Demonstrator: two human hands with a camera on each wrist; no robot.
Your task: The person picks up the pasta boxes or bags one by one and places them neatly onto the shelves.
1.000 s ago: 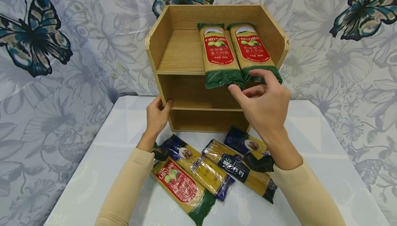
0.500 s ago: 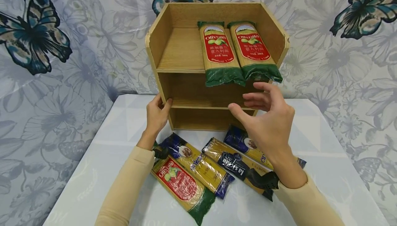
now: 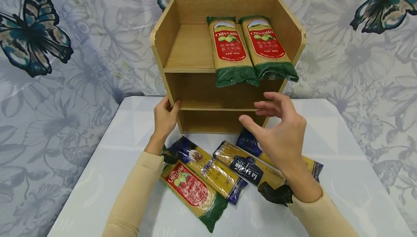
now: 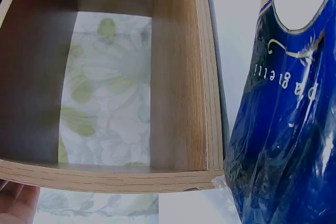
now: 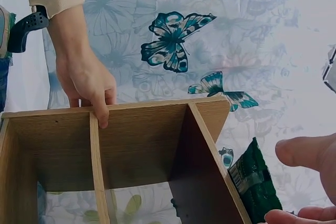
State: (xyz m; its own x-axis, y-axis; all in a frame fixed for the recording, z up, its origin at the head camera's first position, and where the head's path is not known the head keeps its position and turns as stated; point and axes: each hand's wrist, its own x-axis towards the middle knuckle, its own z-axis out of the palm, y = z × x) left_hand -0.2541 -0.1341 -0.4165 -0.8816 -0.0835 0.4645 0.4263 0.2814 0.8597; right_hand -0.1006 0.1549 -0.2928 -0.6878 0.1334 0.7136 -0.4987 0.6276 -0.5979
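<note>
My left hand [image 3: 165, 117] grips the left side panel of a small wooden shelf [image 3: 192, 91], thumb at the front edge and fingers round the outer side. In the right wrist view that thumb lies by a shelf board's end. My right hand [image 3: 279, 130] holds nothing, thumb and fingers spread apart, in front of the shelf's lower right part. Above it, two green-ended spaghetti packs, the left pack [image 3: 229, 49] and the right pack [image 3: 268, 45], lie side by side on the top board, their lower ends jutting past its front edge.
On the white table [image 3: 107, 179] before the shelf lie a red-labelled spaghetti pack [image 3: 189, 186], a blue-ended pack [image 3: 210, 168], a dark-labelled pack [image 3: 245, 168] and another blue-ended pack [image 3: 249, 143], partly behind my right hand. A butterfly-patterned cloth [image 3: 97, 49] hangs behind.
My right hand has come off the right pack's lower end and moved down, fingers spreading. The two packs stay on the top board. My left hand keeps its grip on the shelf.
</note>
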